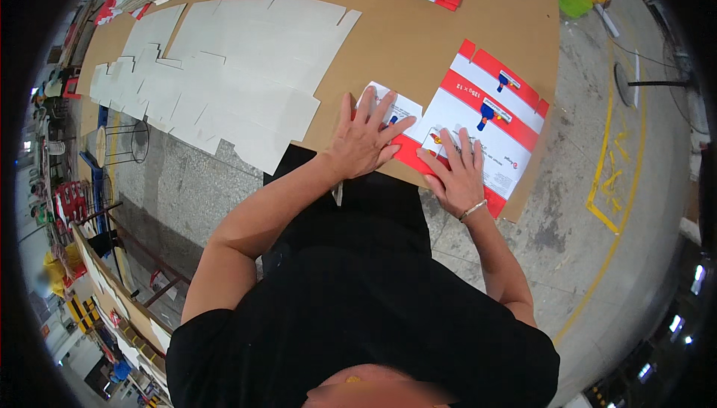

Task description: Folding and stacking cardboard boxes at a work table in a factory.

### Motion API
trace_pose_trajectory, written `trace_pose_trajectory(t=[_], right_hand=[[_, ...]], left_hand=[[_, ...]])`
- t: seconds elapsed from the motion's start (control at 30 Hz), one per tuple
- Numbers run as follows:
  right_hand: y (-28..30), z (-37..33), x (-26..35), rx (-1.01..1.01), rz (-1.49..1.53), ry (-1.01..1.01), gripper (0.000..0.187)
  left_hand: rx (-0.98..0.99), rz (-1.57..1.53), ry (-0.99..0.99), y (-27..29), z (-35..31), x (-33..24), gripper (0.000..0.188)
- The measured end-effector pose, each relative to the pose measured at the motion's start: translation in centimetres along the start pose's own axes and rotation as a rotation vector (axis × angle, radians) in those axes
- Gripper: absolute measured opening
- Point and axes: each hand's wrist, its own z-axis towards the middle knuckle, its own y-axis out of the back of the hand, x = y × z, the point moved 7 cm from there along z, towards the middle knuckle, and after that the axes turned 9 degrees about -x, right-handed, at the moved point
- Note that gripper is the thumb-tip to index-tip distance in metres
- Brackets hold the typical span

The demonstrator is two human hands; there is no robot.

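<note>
Person's L hand (366, 139) lies palm down, fingers spread, on L part of 1 flat red-and-white printed cardboard carton blank (493, 135); R hand (457, 174) likewise near its middle, neither clenched. Blank's at near-R edge of brown cardboard-topped table (407, 31), w/ flat grey-white cardboard sheets (250, 72) to L.
</note>
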Motion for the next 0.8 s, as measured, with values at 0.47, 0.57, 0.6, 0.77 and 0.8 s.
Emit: trace_pose_trajectory(t=[0.47,0.57,0.6,0.77,0.8], right_hand=[[-0.3,-0.2,-0.1,-0.057,0.01,0.011,0.046],[-0.1,0.0,0.1,-0.067,0.013,0.021,0.046],[0.0,0.0,0.0,-0.072,0.005,0.023,0.045],[1.1,-0.3,-0.7,-0.034,0.005,0.069,0.045],[1.5,-0.9,-1.2,0.023,0.014,0.107,0.045]], left_hand=[[-0.142,0.059,0.029,-0.8,-0.1,-2.1,0.064],[-0.083,0.132,0.058,-0.8,0.5,-2.1,0.063],[-0.085,0.136,0.063,-0.6,0.9,-2.4,0.063],[0.287,0.03,0.353,-2.0,4.6,-0.6,0.063],[0.267,-0.069,0.388,-1.2,4.5,0.3,0.065]])
